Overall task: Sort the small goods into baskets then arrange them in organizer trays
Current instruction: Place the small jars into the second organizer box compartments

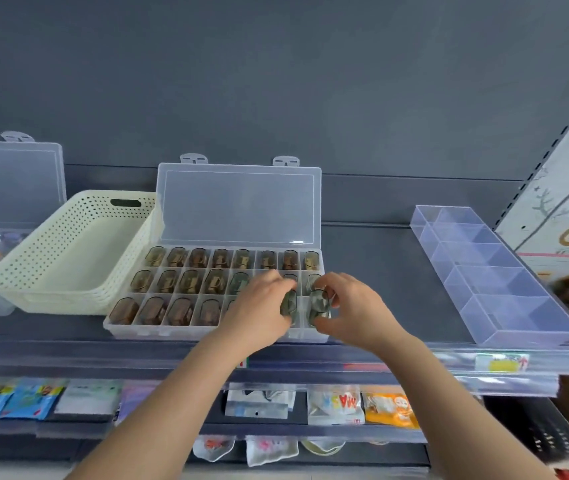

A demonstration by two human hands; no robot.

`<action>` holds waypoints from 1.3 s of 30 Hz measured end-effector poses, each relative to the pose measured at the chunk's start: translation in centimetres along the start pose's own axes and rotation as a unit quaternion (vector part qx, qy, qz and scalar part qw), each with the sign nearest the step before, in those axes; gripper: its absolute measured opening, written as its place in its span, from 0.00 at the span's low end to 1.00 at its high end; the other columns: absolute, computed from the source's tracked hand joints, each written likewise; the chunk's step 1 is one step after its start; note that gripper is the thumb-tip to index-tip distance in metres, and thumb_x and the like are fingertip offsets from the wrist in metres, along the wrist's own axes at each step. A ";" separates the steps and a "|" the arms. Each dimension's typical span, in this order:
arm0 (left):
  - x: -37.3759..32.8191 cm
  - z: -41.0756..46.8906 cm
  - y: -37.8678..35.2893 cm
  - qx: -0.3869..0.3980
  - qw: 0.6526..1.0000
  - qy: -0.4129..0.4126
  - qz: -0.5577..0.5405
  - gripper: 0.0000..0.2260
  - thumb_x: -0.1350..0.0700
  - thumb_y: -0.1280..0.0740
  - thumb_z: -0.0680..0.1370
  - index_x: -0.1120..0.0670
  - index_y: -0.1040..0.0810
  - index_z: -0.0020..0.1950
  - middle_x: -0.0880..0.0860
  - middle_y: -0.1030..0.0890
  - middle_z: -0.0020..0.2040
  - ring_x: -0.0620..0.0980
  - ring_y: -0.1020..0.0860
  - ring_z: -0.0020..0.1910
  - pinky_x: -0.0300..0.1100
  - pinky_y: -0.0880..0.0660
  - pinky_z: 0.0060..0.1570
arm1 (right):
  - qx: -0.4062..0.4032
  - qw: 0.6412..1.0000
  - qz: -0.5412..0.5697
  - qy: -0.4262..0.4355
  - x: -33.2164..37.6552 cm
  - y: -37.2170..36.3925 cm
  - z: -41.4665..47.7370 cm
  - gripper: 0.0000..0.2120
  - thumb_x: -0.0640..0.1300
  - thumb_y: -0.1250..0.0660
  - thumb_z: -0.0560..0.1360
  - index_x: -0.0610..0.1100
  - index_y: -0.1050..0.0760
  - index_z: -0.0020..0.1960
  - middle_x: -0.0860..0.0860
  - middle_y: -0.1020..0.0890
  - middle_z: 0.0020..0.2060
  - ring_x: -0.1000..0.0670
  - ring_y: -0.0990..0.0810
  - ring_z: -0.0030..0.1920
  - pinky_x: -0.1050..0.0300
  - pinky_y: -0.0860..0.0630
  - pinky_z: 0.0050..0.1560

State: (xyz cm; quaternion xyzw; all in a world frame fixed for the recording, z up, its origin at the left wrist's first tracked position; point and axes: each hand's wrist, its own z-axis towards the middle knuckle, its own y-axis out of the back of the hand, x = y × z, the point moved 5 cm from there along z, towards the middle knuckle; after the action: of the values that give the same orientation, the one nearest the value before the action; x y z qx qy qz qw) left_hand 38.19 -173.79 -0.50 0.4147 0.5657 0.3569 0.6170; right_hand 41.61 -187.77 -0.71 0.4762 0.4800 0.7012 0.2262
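On the shelf (380,278) a clear compartment organizer box (144,327) stands with its lid raised against the back wall, nearly every cell already holding a small dark rounded item. Both hands work at its near-right corner. The left hand (259,306) pinches one greenish-grey piece (289,304) between thumb and fingertips; the right hand (349,306) pinches a second matching piece (318,302) the same way, so neither grip is spread.

Each piece stands upright with its long axis running near-to-far, the same way as the filled cells. The two pieces sit just beside each other, over the last two cells of the near row, the left hand's over the second-from-right cell and the right hand's over the corner cell. Each hand is therefore nearest its own target, directly below its fingertips; the move ahead looks like a short straight drop, no crossing needed.

The cream perforated basket (68,258) to the left is empty, and a clear divided tray (490,268) waits well to the right.
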 end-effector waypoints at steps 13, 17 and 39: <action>1.1 0.7 -1.4 0.067 0.996 0.001 0.051 0.23 0.51 0.36 0.79 0.49 0.35 0.74 0.50 0.32 0.67 0.49 0.35 0.68 0.46 0.35 0.66 | 0.058 0.997 -0.040 -0.025 -0.3 -1.5 0.8 0.21 0.51 0.31 0.72 0.50 0.26 0.65 0.52 0.25 0.58 0.51 0.23 0.54 0.57 0.23 0.54; 1.3 0.7 -1.5 0.087 0.994 -0.002 0.065 0.23 0.49 0.37 0.80 0.48 0.35 0.74 0.51 0.32 0.67 0.50 0.36 0.68 0.48 0.37 0.67 | 0.069 0.996 -0.041 -0.034 -0.5 -1.4 1.1 0.23 0.54 0.29 0.71 0.49 0.24 0.63 0.51 0.24 0.56 0.51 0.23 0.51 0.56 0.22 0.53; 22.8 -8.5 13.2 -0.107 0.948 0.209 0.216 0.19 0.57 0.39 0.78 0.50 0.29 0.70 0.52 0.32 0.68 0.52 0.35 0.67 0.48 0.35 0.63 | -0.001 0.977 -0.104 0.188 21.2 -9.9 10.7 0.18 0.50 0.39 0.78 0.46 0.29 0.66 0.48 0.27 0.63 0.46 0.31 0.63 0.51 0.30 0.63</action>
State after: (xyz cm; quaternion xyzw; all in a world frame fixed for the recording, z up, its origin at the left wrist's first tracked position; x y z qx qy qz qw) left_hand 32.49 -146.78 2.30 0.3747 0.5373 0.6187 0.4336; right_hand 40.28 -162.15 1.00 0.2832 0.5603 0.7511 0.2041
